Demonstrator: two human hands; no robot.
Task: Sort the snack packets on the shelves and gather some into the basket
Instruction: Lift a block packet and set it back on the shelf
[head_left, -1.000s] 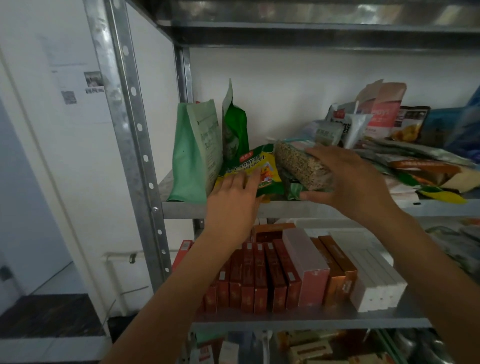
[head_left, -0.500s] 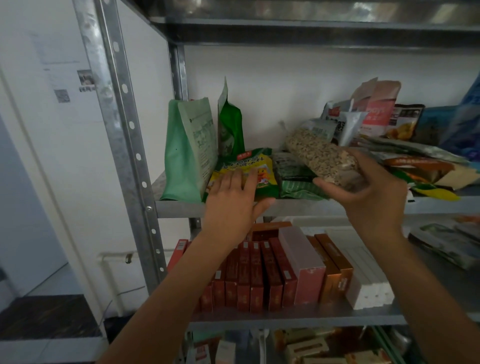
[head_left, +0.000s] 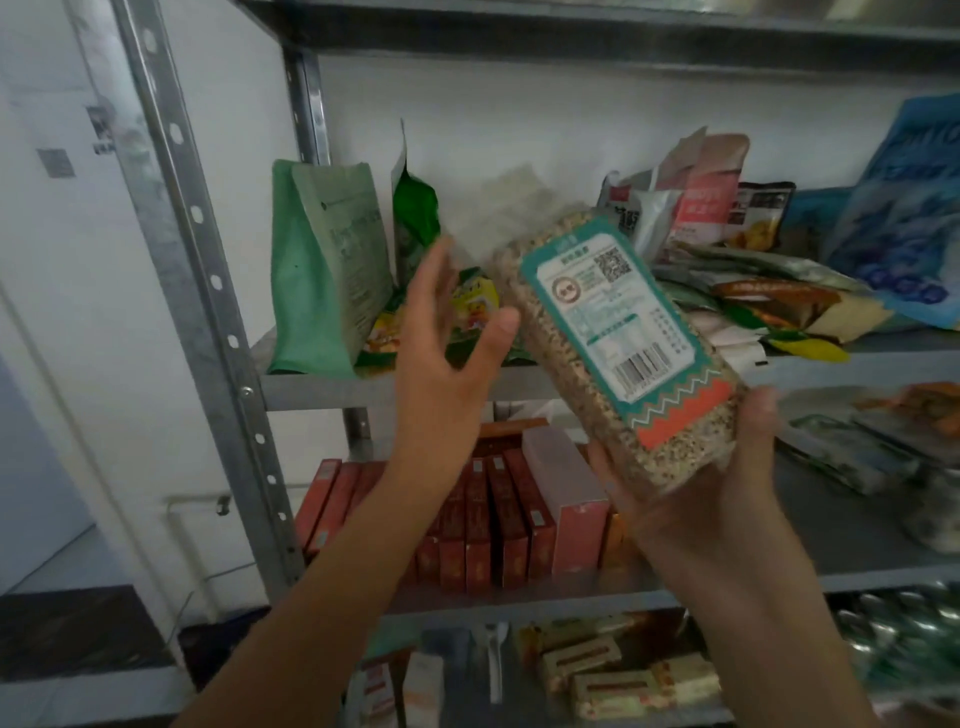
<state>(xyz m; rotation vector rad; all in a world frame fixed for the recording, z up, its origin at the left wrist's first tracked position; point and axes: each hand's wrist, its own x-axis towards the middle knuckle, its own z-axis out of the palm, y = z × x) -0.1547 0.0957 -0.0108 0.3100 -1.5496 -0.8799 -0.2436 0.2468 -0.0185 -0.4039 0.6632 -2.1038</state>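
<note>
I am gripping the seed pack (head_left: 613, 353) with my right hand (head_left: 717, 519), left hand (head_left: 441, 374) open. I think I'm choosing its place.

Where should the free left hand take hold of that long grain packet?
Judging by its pose, at the upper end, coming from the left. The grain packet is a long, stiff-looking block tilted up and leftward; the right hand grips its lower end, and the open left hand is beside the free upper half.
</note>
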